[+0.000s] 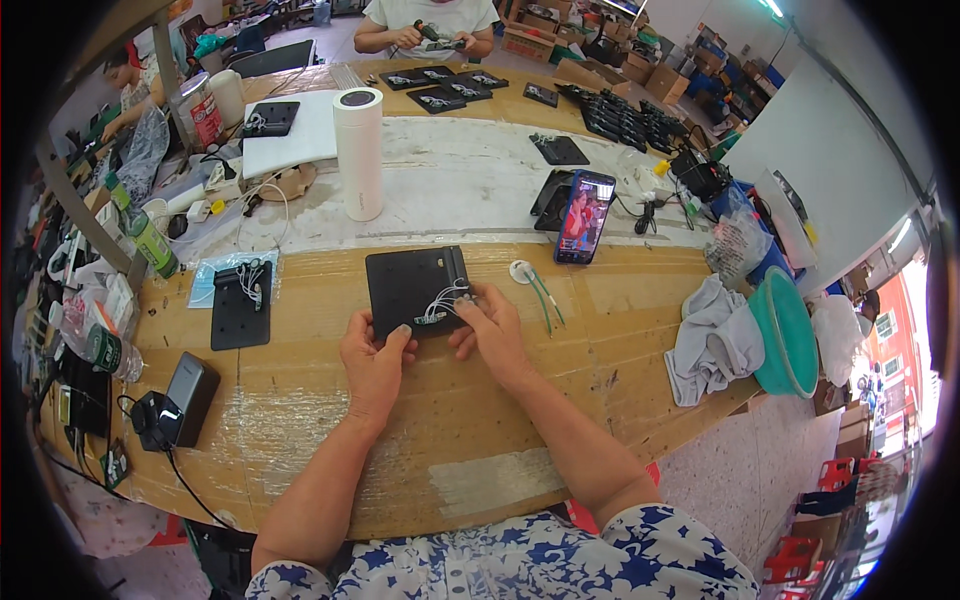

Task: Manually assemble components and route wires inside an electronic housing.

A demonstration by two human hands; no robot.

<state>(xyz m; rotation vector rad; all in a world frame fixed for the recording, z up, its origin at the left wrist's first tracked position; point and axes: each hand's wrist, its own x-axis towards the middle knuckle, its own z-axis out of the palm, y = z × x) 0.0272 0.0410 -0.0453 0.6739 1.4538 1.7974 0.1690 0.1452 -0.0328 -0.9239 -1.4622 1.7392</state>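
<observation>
A flat black plastic panel [405, 285] with white wires and a small green circuit board [431, 318] is tilted up off the table between my hands. My left hand [376, 352] grips its lower left corner, thumb on top. At the lower right, my right hand [489, 330] has its thumb and fingers closed at the panel's edge by the white wires [443, 298]. Right of the panel lies a small round white part [520, 270] with green wires. Another black panel with wires [240, 312] rests to the left, partly on a light blue sheet [204, 284].
Beyond stand a white bottle [359, 155] and a phone [585, 218] propped upright. A black box-shaped device [190, 398] with a cable sits at left. Grey cloth [712, 340] and a green basin [784, 332] are at right. Across the table a person [430, 28] works near several black panels [440, 97].
</observation>
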